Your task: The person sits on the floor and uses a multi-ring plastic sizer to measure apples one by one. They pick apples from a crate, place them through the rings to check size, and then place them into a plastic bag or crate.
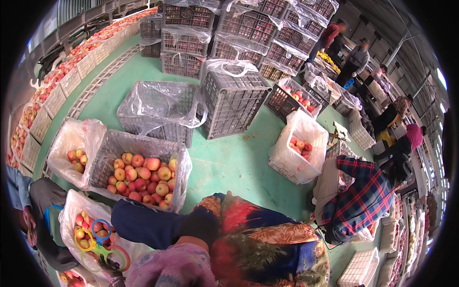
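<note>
A set of coloured fruit sizing rings (102,238) is held at the lower left by my left hand (113,267), mostly cut off and in a dark glove. Behind the rings, apples (79,219) lie in a bag-lined crate (68,204). My right hand (172,267) wears a pink and purple knitted glove, with a black cuff above the bare wrist. Its fingers are hidden, so whether it grips anything is unclear. A larger grey crate (96,154), lined with clear plastic, holds many red and yellow apples (140,179) just beyond. Patterned clothing (272,247) covers my body.
A smaller bag-lined crate (57,158) with apples adjoins the grey one. Plastic-lined dark crates (161,107) and a tipped crate (233,100) stand ahead, before tall stacks (247,25). A white-lined apple crate (279,161) stands right, beside a bending co-worker (358,193). Another person (46,215) sits left.
</note>
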